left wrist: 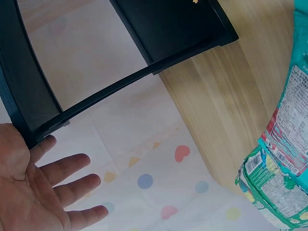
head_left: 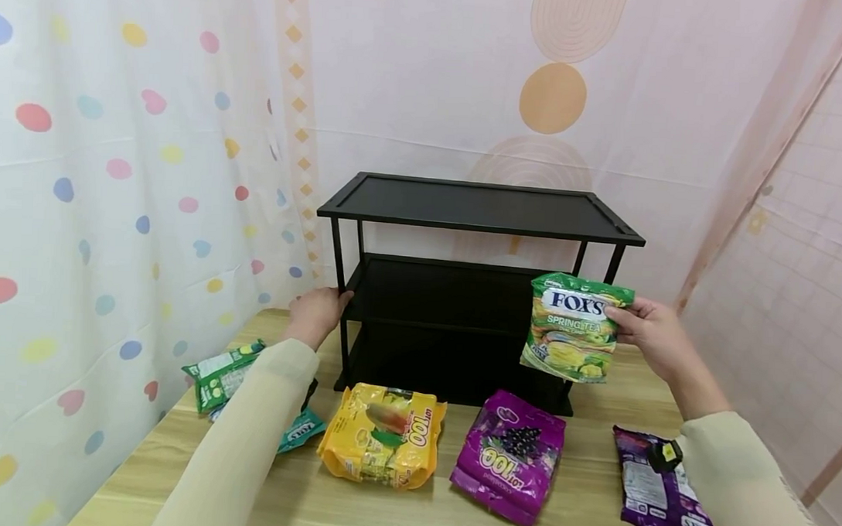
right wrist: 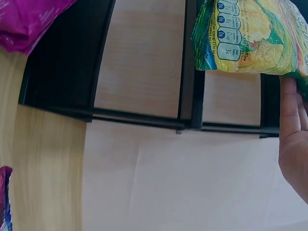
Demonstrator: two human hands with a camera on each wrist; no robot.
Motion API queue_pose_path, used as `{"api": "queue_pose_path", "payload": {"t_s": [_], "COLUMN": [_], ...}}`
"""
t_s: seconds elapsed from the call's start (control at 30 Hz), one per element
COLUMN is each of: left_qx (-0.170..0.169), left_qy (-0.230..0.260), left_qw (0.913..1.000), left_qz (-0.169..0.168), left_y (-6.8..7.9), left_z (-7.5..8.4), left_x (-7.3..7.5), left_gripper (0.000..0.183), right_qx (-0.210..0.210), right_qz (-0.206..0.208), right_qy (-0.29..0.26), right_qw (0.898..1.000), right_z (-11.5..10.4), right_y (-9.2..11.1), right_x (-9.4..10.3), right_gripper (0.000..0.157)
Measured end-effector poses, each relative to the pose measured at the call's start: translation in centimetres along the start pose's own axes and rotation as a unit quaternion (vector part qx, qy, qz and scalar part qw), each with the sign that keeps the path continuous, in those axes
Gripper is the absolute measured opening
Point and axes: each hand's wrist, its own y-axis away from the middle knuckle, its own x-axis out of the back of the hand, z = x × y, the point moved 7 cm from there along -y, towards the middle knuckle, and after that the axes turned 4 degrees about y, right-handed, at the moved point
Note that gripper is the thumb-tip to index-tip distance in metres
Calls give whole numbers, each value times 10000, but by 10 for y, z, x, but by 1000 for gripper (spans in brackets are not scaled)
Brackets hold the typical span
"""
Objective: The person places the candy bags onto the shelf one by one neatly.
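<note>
My right hand (head_left: pixel 650 333) pinches a green and yellow bag of Fox's Spring Tea candy (head_left: pixel 573 330) by its upper right edge. The bag is upright in front of the right end of a black three-tier shelf rack (head_left: pixel 482 205). In the right wrist view, fingers (right wrist: pixel 289 108) lie behind the candy bag (right wrist: pixel 255 36). At the rack's left end, my left hand (head_left: pixel 315 313) touches the middle tier beside the front post. The left wrist view shows its fingers (left wrist: pixel 77 187) spread and fairly straight at the rack's edge, the thumb hidden.
On the wooden table before the rack lie a yellow mango candy bag (head_left: pixel 385 436) and a purple one (head_left: pixel 512 457). A dark purple Fox's bag (head_left: pixel 664 488) lies right, partly under the sleeve. Green (head_left: pixel 225 376) and teal bags (head_left: pixel 302 429) lie left. Curtains hang behind.
</note>
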Motion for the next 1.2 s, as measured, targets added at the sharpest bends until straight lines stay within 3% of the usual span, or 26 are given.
{"api": "queue_pose_path", "payload": {"t_s": [0.2,0.57,0.77,1.2], "left_qx": [-35,-43,-42,7], "left_qy": [49,29,48,45], "left_qw": [10000,10000,10000,10000], "left_qz": [49,-1,-5,-38], "left_y": [0,2,1,0], "left_z": [-1,2,2,2], "left_x": [1,1,1,-1], "left_gripper": [48,51,51,51], "right_qx": [-41,49,191,384], "right_qz": [14,2,9,40], "right_qy": [350,735,568,452], "right_qw": [9994,9973,9982,9982], "right_z": [-11,-33,-45,-71], "right_y": [-7,-18,-24,-34], "right_x": [-10,-24,-28,-28], "right_gripper": [10,23,10,14]}}
